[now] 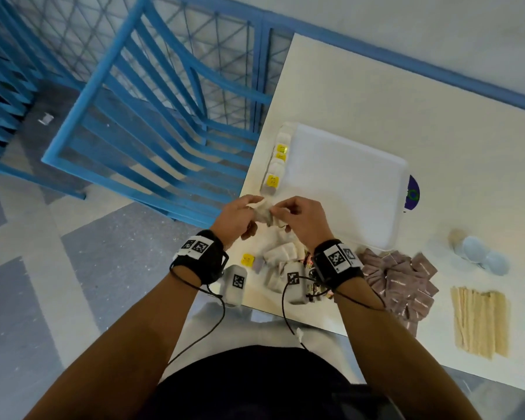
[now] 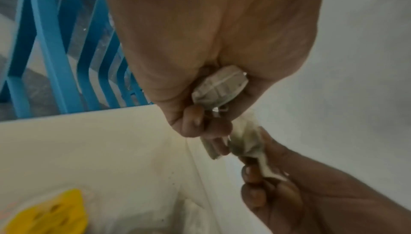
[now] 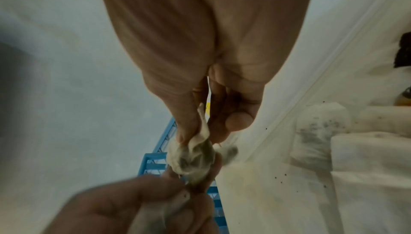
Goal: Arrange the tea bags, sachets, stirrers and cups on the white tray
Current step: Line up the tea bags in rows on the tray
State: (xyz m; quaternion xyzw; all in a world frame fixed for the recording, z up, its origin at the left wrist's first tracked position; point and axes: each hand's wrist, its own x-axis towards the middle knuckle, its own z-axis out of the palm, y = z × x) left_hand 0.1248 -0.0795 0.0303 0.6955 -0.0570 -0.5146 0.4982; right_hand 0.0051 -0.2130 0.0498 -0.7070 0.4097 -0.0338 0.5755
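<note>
Both hands meet above the table's left edge, just in front of the white tray. The left hand and right hand each pinch a clump of tea bags between them. More tea bags lie lined along the tray's left side.

A crumpled pale tea bag is held above the table edge, just beside the white tray

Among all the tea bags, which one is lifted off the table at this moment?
The crumpled tea bag pinched between the left hand and the right hand; the other tea bags lie on the table.
</note>
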